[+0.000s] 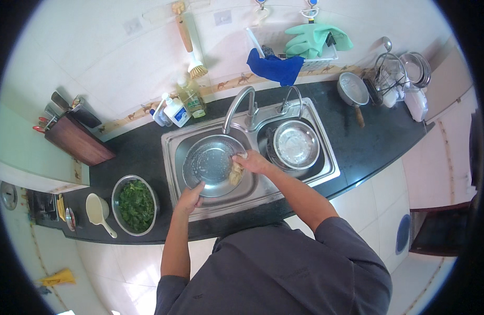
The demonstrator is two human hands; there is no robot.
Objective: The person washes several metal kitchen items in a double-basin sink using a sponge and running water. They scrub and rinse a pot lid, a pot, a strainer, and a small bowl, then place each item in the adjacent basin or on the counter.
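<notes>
A round metal basin (212, 161) with whitish suds on its inside is held over the left bowl of the double sink (175, 157). My left hand (190, 200) grips its near left rim, thumb on the inside. On the basin's right side my right hand (251, 161) holds a yellowish-brown cloth (236, 173) against the inner wall. The curved faucet (242, 104) reaches over the basin's far rim. In the right sink bowl sits a second metal basin (296, 145), next to a smaller curved tap (295, 94).
On the left counter stand a metal bowl of leafy greens (135, 205), a cream-coloured ladle-like pan (97, 210) and a wooden knife block (78, 138). Bottles (191, 98) line the wall behind the sink. A small saucepan (352, 89) and a wire rack (389, 73) are at the right.
</notes>
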